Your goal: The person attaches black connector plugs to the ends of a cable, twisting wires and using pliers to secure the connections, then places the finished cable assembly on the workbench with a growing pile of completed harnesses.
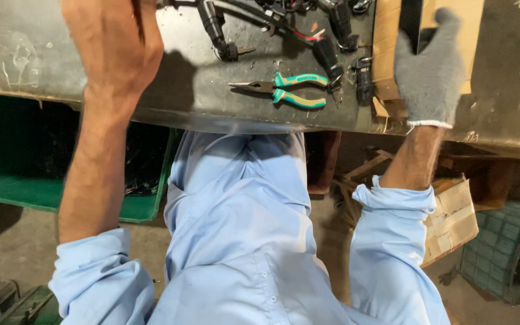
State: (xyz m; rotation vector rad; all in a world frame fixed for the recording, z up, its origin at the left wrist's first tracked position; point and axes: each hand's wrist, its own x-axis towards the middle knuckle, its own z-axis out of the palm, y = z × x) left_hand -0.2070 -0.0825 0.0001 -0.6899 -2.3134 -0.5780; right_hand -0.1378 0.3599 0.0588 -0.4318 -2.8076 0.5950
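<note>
Two hands reach over the table (212, 102). The gloved right hand (430, 72) holds a flat dark strip (410, 21) on cardboard (386, 42); it looks stiff and thin, best held by its edges. The bare left hand (115, 45) is curled; I cannot tell what it holds.

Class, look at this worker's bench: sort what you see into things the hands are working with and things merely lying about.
In use:
left hand, bare, raised over the workbench
right hand, in a grey glove, on a dark flat piece over cardboard

Lying about:
green-handled pliers
black cable connectors
green crate
cardboard box
</note>
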